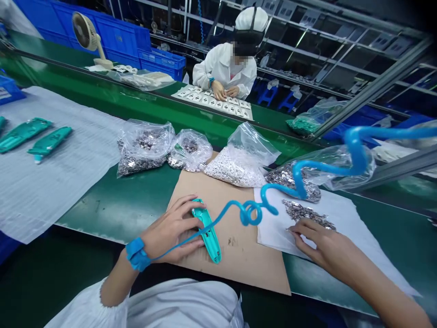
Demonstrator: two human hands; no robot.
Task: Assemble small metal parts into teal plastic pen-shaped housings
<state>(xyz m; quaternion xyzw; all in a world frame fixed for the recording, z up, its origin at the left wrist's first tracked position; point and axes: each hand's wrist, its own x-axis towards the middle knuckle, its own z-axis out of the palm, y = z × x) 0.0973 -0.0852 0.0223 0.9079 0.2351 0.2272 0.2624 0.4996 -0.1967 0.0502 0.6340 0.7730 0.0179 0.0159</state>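
Note:
My left hand (172, 230) is closed around a teal plastic casing (207, 232), which lies on a brown cardboard sheet (246, 259). A blue wrist strap (137, 254) circles my left wrist, and its coiled blue cord (355, 150) runs up and to the right. My right hand (324, 246) rests on a white paper sheet (276, 228). Its fingertips touch the edge of a loose pile of small silvery metal parts (305, 214). I cannot tell whether those fingers hold any pieces.
Several plastic bags of metal parts, including one (145, 148), stand beyond the cardboard on the green workbench (102, 214). More teal casings (23, 134) lie on a white cloth (58, 191) at left. A co-worker (223, 68) in white sits opposite, behind a conveyor edge, near blue crates (116, 41).

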